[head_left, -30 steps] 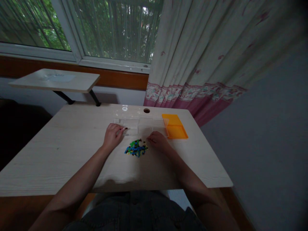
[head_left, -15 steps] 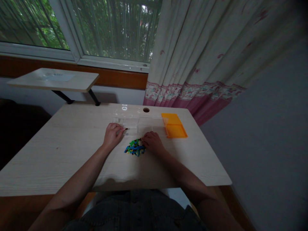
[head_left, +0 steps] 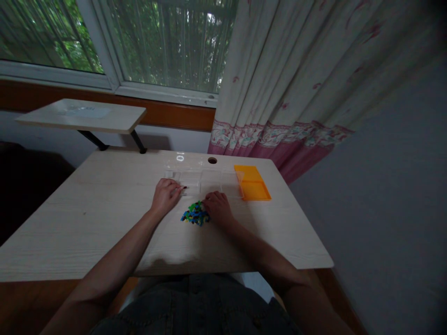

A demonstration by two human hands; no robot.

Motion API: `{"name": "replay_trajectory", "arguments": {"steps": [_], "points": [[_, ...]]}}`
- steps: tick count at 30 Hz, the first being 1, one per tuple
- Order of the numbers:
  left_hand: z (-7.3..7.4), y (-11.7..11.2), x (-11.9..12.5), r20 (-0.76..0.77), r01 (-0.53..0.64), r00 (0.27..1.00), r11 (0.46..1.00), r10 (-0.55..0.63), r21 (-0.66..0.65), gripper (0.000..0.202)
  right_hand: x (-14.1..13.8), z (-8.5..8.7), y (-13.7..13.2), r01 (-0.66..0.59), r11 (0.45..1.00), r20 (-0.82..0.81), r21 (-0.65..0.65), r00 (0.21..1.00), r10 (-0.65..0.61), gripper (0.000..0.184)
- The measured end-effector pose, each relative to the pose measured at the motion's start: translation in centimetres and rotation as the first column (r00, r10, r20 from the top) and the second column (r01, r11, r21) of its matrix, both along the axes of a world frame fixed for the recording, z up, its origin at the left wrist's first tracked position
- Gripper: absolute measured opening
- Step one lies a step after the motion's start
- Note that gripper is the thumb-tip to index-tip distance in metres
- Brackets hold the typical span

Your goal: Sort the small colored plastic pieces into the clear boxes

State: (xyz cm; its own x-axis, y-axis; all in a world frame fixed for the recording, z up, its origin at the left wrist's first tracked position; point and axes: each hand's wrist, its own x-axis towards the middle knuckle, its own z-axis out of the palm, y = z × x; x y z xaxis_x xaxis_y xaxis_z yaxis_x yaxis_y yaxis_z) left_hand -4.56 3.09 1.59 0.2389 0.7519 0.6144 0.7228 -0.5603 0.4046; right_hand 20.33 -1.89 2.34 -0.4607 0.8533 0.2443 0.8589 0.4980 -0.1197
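A small heap of building bricks (head_left: 195, 215) in blue, green, yellow and dark colours lies on the desk in front of me. My right hand (head_left: 219, 207) is at the heap's right edge, its fingers curled down and closed; what they pinch, if anything, is hidden. To the left, my left hand (head_left: 165, 194) rests by the near left corner of a clear plastic divided box (head_left: 211, 181). Its thumb and fingers are pinched together, and a tiny dark brick (head_left: 185, 187) shows at their tips.
An orange tray (head_left: 256, 190) lies at the box's right end. Behind the box is a round cable hole (head_left: 212, 160) in the desk (head_left: 115, 195). A raised shelf (head_left: 118, 118) with a clear bag (head_left: 87, 111) stands at back left. A curtain (head_left: 268, 107) hangs behind.
My right hand has shifted slightly left over the edge of the heap. The left hand stays by the box with the small dark brick at its fingertips.
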Motion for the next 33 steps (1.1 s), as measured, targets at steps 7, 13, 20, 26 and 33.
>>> {"name": "replay_trajectory", "arguments": {"steps": [7,13,20,26,33], "points": [[0.0,0.1,-0.1,-0.001,0.009,1.000,1.000,-0.009,-0.004,0.023,1.2,-0.4,0.5,0.016,1.000,-0.153,-0.010,0.988,-0.018,0.018],[-0.1,0.2,-0.2,-0.013,-0.027,1.000,1.000,0.027,-0.002,0.022,2.2,-0.2,1.0,0.018,1.000,-0.220,0.002,0.975,-0.017,0.018],[-0.2,0.0,-0.2,-0.056,-0.095,0.994,0.995,0.094,-0.029,0.017,3.1,-0.3,1.6,0.048,0.997,-0.287,0.062,0.958,-0.028,0.019],[-0.3,0.0,-0.1,-0.089,-0.119,0.990,0.992,0.114,-0.053,0.017,3.6,-0.7,2.0,0.046,0.993,-0.340,0.107,0.940,-0.007,0.017],[-0.2,-0.1,-0.1,-0.106,-0.125,0.987,0.990,0.118,-0.060,0.017,3.6,-1.0,2.0,0.031,0.997,-0.396,0.073,0.918,0.000,0.015]]}}
